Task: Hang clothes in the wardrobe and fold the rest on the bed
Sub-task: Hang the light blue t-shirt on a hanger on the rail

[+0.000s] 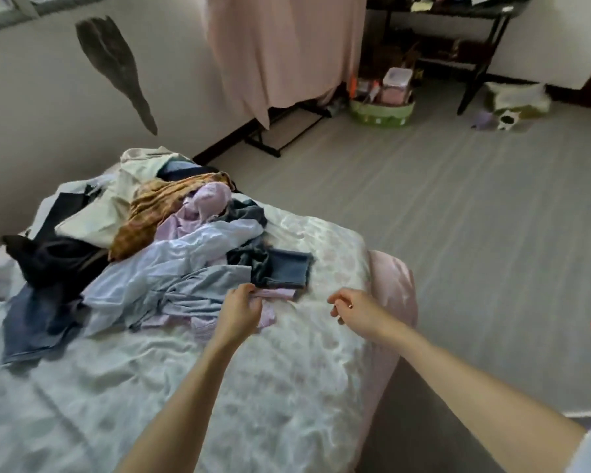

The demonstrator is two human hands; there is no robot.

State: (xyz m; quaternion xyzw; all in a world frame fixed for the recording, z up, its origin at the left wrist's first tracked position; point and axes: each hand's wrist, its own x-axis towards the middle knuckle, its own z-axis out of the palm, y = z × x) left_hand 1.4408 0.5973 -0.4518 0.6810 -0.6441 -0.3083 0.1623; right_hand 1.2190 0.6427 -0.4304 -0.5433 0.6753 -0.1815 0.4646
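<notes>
Now left hand (241, 310) pinches lilac garment (270, 303) on bed (287, 387); right hand (355, 310) beside, loosely curled, empty.

No readable text, label, brand or number on anything in view

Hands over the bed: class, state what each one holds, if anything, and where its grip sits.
Left hand pinches the pale lilac garment at its near edge. Right hand holds nothing.
</notes>
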